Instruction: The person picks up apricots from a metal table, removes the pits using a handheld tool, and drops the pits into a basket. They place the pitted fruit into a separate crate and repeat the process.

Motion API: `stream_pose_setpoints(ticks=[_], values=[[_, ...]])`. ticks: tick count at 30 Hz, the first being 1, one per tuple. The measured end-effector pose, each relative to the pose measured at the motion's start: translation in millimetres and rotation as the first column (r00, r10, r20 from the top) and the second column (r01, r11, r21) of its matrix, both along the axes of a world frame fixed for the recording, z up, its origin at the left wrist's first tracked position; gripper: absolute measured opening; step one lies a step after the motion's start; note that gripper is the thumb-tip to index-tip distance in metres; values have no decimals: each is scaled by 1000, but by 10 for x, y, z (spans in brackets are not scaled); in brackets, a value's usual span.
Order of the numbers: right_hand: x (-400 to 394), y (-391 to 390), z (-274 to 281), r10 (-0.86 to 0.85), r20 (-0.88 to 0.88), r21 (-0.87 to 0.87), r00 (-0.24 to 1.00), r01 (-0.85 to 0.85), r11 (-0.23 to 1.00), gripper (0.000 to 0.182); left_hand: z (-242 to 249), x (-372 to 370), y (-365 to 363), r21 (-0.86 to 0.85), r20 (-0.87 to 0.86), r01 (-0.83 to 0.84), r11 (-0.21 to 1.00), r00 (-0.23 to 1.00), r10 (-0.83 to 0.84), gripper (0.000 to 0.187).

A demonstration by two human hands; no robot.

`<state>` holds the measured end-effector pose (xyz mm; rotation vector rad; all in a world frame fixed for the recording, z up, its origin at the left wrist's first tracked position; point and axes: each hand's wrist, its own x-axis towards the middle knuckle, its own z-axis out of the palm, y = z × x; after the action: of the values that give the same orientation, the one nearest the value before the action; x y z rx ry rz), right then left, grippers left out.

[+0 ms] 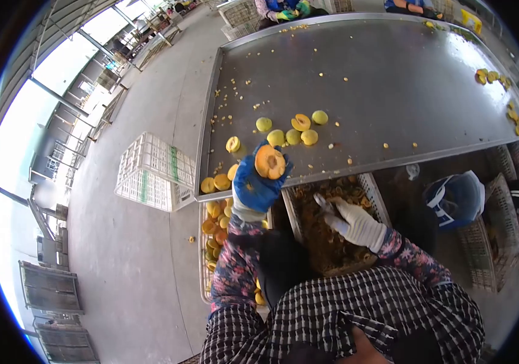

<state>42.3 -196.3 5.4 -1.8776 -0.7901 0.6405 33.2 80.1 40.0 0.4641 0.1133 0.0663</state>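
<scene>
My left hand (pixel 252 187), in a blue coated glove, is closed around a halved peach (pixel 270 162). The orange cut face points up toward me, with a darker hollow in its middle. My right hand (pixel 358 225), in a white knit glove, grips a small silvery hand tool (pixel 322 202) whose exact kind I cannot make out. It hovers over a crate (pixel 296 219) of brown and orange scraps, apart from the peach. Whole yellow-green peaches (pixel 276 138) and a cut peach (pixel 301 122) lie on the metal table just beyond my left hand.
The metal table (pixel 356 73) has a raised rim and scattered small bits. Below my left arm stands a crate of peach halves (pixel 213 233). A white crate (pixel 156 173) sits on the floor at left, a blue bucket (pixel 456 197) at right. A co-worker's gloved hands (pixel 293 12) show across the table.
</scene>
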Motion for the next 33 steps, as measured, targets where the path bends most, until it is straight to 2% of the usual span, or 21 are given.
stream_pose_setpoints(ticks=[1, 3, 6, 8, 10, 11, 12, 14, 16, 17, 18, 20, 22, 23, 26, 29, 31, 33], values=[[-4, 57, 5, -48, 126, 101, 991, 36, 994, 42, -4, -91, -156, -107, 6, 0, 994, 1000, 1, 54], [-26, 165, 116, -175, 361, 283, 916, 71, 956, 38, -181, -172, -427, -86, -13, -66, 994, 998, 65, 57], [-36, 256, 154, -160, 459, 224, 874, 60, 973, 35, -259, -307, -743, -39, -1, -127, 991, 992, 127, 53], [-92, 268, 183, -139, 526, 114, 839, 92, 989, 33, -297, -337, -843, 3, 54, -136, 991, 989, 135, 51], [-144, 260, 225, -105, 578, 3, 810, 126, 992, 30, -335, -325, -953, 175, 96, -259, 950, 965, 245, 47], [-143, 285, 103, -143, 664, 72, 734, 128, 989, 34, -304, -315, -981, 97, 51, -246, 964, 969, 242, 48], [-160, 281, 60, -131, 637, 53, 760, 127, 991, 35, -270, -315, -1009, 19, 4, -236, 972, 972, 236, 48], [-212, 282, 24, -111, 576, 17, 810, 124, 992, 35, -262, -328, -1051, 53, -14, -275, 960, 961, 276, 45], [-238, 299, -17, -111, 526, 42, 843, 105, 994, 33, -274, -326, -1060, 106, -19, -301, 948, 952, 305, 44], [-241, 294, -15, -111, 502, 54, 858, 96, 994, 32, -256, -349, -1063, 207, 24, -274, 939, 961, 276, 44], [-238, 244, -2, -55, 513, 12, 857, 57, 998, 30, -228, -408, -1053, 306, 61, -250, 919, 968, 243, 44], [-208, 128, 190, 60, 526, -71, 848, -26, 997, 26, -285, -429, -962, 335, 29, -142, 932, 990, 140, 45], [-135, 85, 122, 95, 363, 116, 927, -147, 982, 24, -453, -349, -812, 176, -90, 25, 984, 996, -9, 49], [-127, 78, 96, 112, 296, 166, 949, -166, 972, 24, -460, -349, -813, 201, -98, 37, 979, 995, -17, 49], [-131, 77, 47, 136, 122, 215, 983, -160, 964, 28, -353, -393, -934, 188, 56, -87, 978, 995, 78, 45], [-134, 122, -47, 90, 308, 147, 947, -141, 979, 31, -491, -371, -1013, 402, 94, -263, 877, 965, 246, 47], [-100, 65, -34, 162, 93, 153, 982, -174, 973, 31, -545, -410, -932, 681, 228, -225, 697, 970, 89, 45], [-97, 50, -60, 208, 61, 182, 976, -216, 959, 31, -558, -448, -871, 687, 167, -119, 717, 986, 3, 41]])
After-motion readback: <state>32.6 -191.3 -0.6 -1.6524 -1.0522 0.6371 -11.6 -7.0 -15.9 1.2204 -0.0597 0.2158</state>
